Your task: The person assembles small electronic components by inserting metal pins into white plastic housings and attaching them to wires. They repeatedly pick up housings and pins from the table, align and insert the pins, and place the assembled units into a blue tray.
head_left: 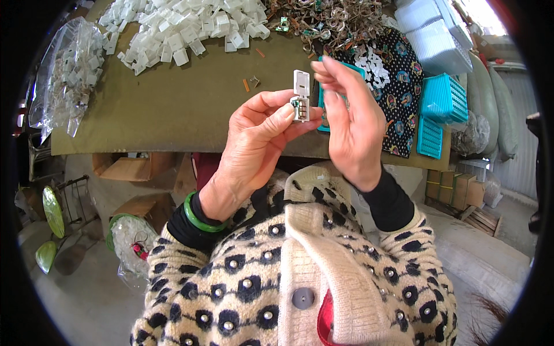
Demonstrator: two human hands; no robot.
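Note:
A small white plastic case (pixel 301 82) stands upright over the table's near edge, its hinged lid raised. My left hand (pixel 251 138) pinches the lower half between thumb and fingers. Inside that half, metal pieces and a bit of green show. Just to the right, my right hand (pixel 359 124) is raised with fingers stretched and apart, nothing visible in them. Behind it, partly hidden, lies a teal tray (pixel 356 70). On the table beyond the case are a small metal part (pixel 255 81) and an orange strip (pixel 246 85).
White plastic cases (pixel 190 29) are heaped at the back left, beside a clear bag (pixel 69 75) of parts. Tangled metal parts (pixel 340 20) lie at the back. Small white pieces (pixel 374 68) rest on a dark patterned cloth (pixel 398 104); teal baskets (pixel 441 98) stand right.

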